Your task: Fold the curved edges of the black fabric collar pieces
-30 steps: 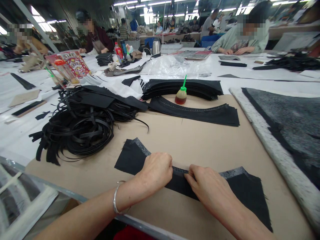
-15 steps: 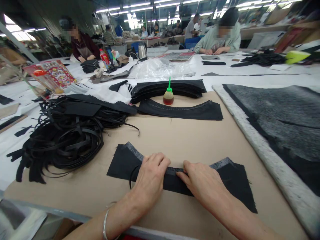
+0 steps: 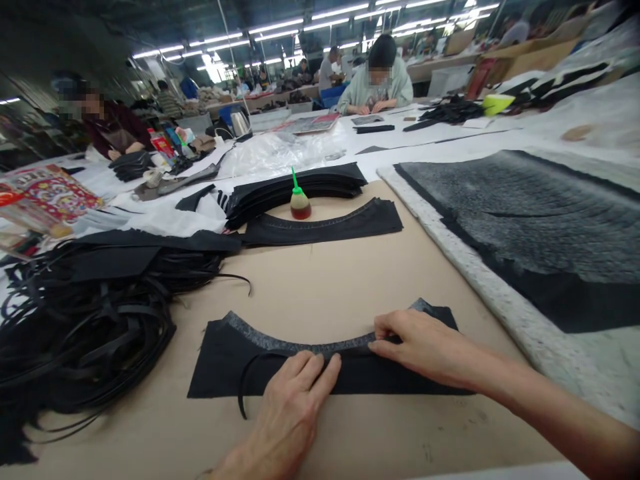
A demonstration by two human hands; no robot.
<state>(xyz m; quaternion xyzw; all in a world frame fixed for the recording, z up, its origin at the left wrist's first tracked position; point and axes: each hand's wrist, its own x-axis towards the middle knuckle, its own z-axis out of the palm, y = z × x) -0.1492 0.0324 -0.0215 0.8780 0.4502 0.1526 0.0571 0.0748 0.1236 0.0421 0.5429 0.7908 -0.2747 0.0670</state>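
A black fabric panel [image 3: 220, 367] with a curved top edge lies flat on the brown board. Along its curve runs a speckled grey band [image 3: 250, 332]. A narrow black strip [image 3: 245, 373] curls loose over the panel's left part and passes under my left hand [image 3: 295, 400]. That hand rests palm down, fingers stretched out and pressing on the strip and panel. At the right part of the curve, my right hand [image 3: 410, 340] is closed, thumb and forefinger pinched at the strip along the edge. Its fingertips partly hide what they grip.
A heap of black strips [image 3: 100, 320] lies on the left. Behind the panel are a stack of curved black pieces [image 3: 300, 187] and a small bottle [image 3: 301, 204] with a green nozzle. A padded slab [image 3: 450, 233] bears dark fabric on the right. Co-workers sit across the table.
My right hand has moved right along the curved edge. My left hand has slid down and flattened on the panel. The view has turned to the right.
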